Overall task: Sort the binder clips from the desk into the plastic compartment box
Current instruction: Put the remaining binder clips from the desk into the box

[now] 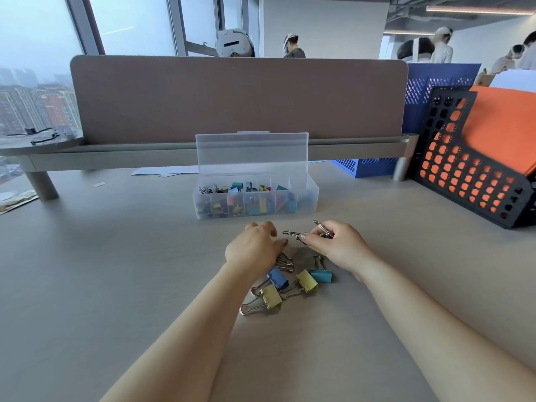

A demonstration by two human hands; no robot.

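Fingertips of the right hand pinch a dark binder clip with silver wire handles; the left hand, fingers curled with nothing visibly gripped, hovers beside it, the clear plastic compartment box beyond.

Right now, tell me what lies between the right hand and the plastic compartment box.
In the head view, only bare desk lies between the right hand, which pinches a dark binder clip, and the plastic compartment box, whose lid stands open.

Readable text: none anywhere in view.
Compartment box: clear plastic, no label legible.
Binder clips: plain colours, no print visible.
File rack: no markings legible.
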